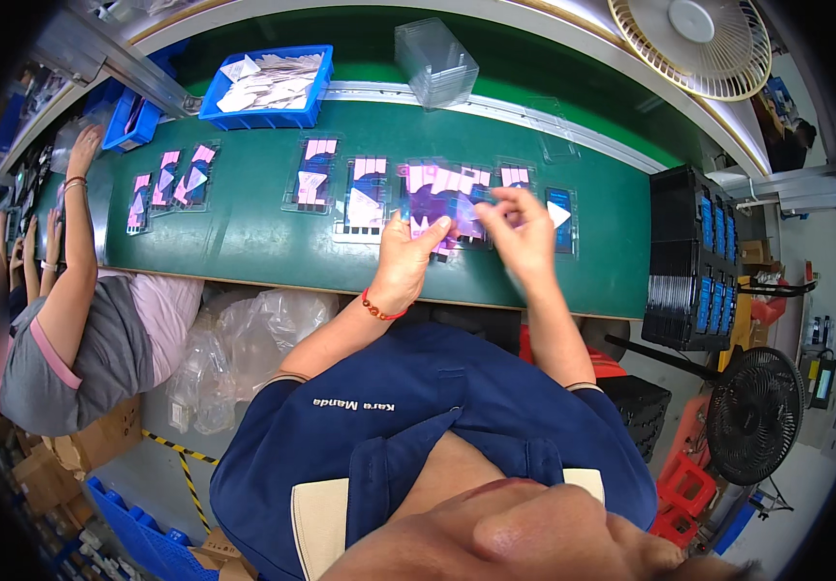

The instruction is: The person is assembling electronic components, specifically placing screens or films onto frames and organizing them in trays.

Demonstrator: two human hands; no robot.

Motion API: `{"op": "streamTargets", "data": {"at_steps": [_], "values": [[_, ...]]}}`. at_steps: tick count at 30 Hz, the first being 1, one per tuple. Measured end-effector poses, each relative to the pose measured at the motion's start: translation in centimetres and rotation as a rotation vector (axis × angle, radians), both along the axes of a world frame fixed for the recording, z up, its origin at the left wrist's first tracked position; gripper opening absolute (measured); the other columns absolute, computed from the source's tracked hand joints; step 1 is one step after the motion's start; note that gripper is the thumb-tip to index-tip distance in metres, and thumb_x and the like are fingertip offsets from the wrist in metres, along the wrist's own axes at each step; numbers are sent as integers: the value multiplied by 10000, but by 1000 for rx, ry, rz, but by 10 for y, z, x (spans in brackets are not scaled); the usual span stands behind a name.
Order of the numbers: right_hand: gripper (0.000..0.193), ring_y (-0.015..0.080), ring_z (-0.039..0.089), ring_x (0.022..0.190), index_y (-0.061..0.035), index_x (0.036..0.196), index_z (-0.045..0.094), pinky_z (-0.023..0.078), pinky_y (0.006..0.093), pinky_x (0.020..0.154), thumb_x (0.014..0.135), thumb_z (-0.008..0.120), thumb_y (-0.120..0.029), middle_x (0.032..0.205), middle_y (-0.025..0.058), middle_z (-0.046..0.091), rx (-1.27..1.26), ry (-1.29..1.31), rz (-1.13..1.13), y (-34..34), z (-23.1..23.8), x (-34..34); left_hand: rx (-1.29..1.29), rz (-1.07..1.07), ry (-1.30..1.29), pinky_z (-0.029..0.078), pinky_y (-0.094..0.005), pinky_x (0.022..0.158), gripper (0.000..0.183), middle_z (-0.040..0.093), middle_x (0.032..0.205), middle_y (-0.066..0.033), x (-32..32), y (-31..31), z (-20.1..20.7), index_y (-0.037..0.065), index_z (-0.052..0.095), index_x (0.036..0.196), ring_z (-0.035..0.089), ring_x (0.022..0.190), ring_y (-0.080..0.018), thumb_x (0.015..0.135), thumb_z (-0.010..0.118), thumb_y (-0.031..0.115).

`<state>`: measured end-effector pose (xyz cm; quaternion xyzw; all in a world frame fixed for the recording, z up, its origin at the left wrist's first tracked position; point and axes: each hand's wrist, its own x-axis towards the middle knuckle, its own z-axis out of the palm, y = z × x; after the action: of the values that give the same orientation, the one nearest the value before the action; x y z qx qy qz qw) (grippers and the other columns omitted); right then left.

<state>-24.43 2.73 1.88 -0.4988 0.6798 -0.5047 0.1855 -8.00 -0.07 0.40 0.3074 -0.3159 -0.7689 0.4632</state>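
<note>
Centrally, above a green tabletop (244,232), a person's left hand (402,263) has its grip closed on a shiny purple-and-pink packet (428,200), the thumb lying across its lower part. The right hand (528,237) is just beside the packet's right side, fingers bent toward the thumb; blur hides whether its grip pinches anything. Flat clear packages with pink, dark and white parts lie around: two to the right, near the right hand, including a dark blue one with a white triangle (558,215); two to the left, a nearer package (367,184) and a farther package (318,174); and a group of three (164,179) well apart at far left. Behind them stand a blue bin (261,120) heaped with white paper pieces (273,85) and a stack of clear plastic trays (435,66). At the left edge, a co-worker's arm (77,228) reaches over the tabletop. Black crates (675,257) stand stacked at its right end.
</note>
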Motion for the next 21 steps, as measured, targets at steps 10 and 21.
{"op": "streamTargets", "data": {"at_steps": [10, 21], "values": [[94, 61, 596, 711, -15, 921, 633, 466, 188, 661, 834, 668, -21, 808, 27, 666, -29, -473, -8, 22, 4, -83, 1, -39, -35, 527, -301, 699, 188, 646, 920, -67, 10, -19, 6, 24, 555, 1113, 635, 797, -153, 948, 515, 104], [145, 42, 509, 566, -7, 909, 650, 415, 218, 524, 796, 708, -76, 636, 3, 607, 137, -28, -198, 36, -50, -145, -596, 251, -1347, 504, -390, 821, 555, 651, 966, -225, 21, -198, 12, 31, 431, 1248, 646, 920, -357, 754, 682, 70]]}}
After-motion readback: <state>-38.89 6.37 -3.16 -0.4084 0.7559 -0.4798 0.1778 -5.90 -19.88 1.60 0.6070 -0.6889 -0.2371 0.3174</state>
